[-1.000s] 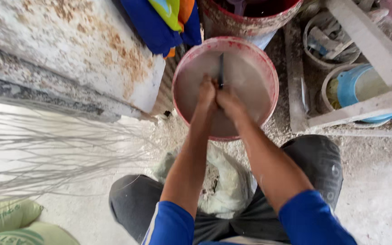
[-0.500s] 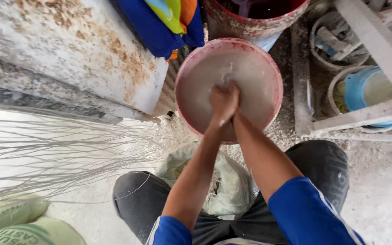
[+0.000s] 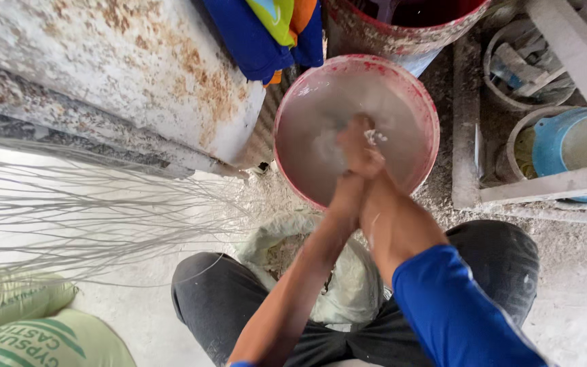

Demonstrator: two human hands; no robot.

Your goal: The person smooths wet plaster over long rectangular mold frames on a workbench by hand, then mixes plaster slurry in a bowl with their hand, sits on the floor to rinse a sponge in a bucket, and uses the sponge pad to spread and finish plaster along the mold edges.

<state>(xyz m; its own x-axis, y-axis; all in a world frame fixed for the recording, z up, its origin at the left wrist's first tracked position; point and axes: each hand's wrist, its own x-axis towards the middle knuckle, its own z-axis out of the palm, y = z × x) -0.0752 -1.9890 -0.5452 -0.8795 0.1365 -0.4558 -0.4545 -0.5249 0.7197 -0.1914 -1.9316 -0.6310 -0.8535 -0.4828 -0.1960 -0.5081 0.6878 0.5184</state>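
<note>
Both hands work inside the red bucket, which sits on the floor just ahead of the person's knees and holds a pale grey, wet mix. The right hand lies on top, fingers curled down into the mix. The left hand is mostly hidden beneath it; whether it is open or closed cannot be told. No tool is visible in either hand.

Likely faults:

- Splash-out. A vigorous stroke near the rim could throw mix onto the floor, or onto the open sack lying between the knees and touching the legs.
- Tipping. Both forearms bear on the near side; downward pressure there could rock the bucket toward the person.
- Contamination. Dust from the sack, close to the rim, could fall in.
- Uneven mix. Lumps may persist where the hands do not reach, at the far wall.
</note>
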